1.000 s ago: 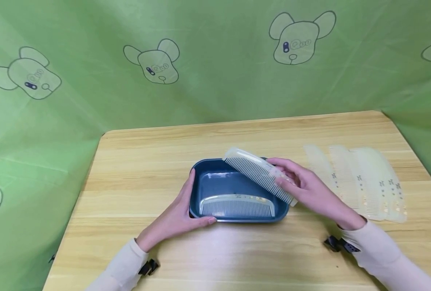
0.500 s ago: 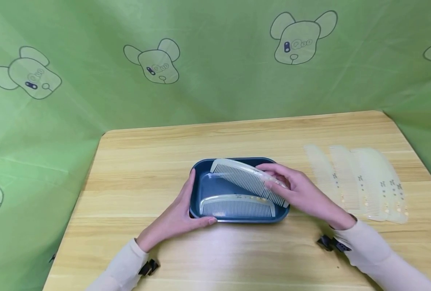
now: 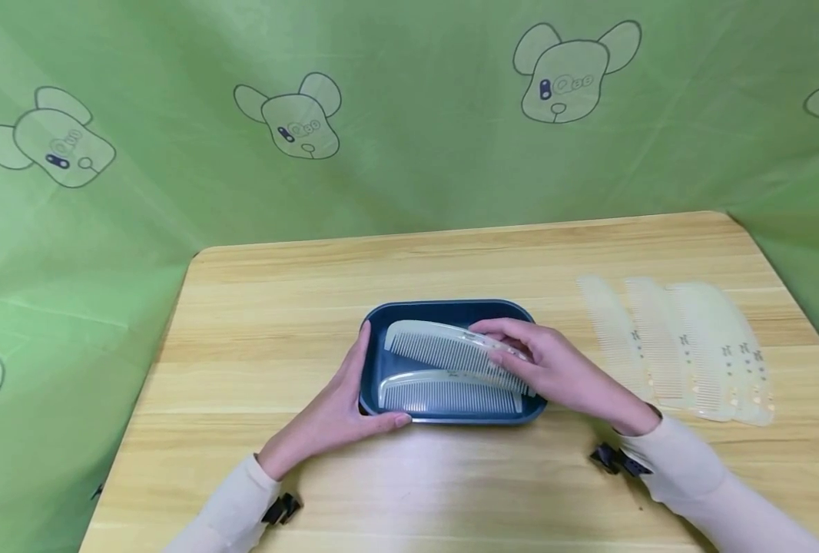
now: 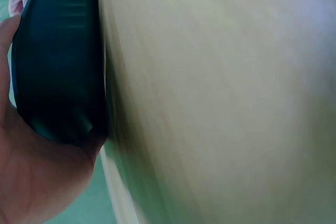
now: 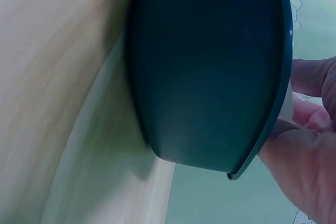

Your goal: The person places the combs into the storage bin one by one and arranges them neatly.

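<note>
In the head view, a dark blue oblong plastic box (image 3: 444, 309) stands on the table. My left hand (image 3: 333, 415) grips its left end, thumb along the front rim. A pale translucent comb (image 3: 451, 394) lies inside along the front wall, teeth toward me. My right hand (image 3: 555, 365) pinches a second pale comb (image 3: 423, 342) by its right end, slanted over the box and partly overlapping the first. The right wrist view shows the box's outer wall (image 5: 210, 72) beside my fingers and little of the comb. From the left wrist, my palm wraps the box end.
Several similar combs (image 3: 710, 346) lie fanned out and overlapping on the wooden table (image 3: 278, 322), right of the box. A green curtain (image 3: 409, 192) with printed animal heads hangs behind the table and at its sides.
My right hand has moved left and slightly down with its comb, bringing it from above the box's right rim to within the box outline. The left hand and box have stayed in place.
</note>
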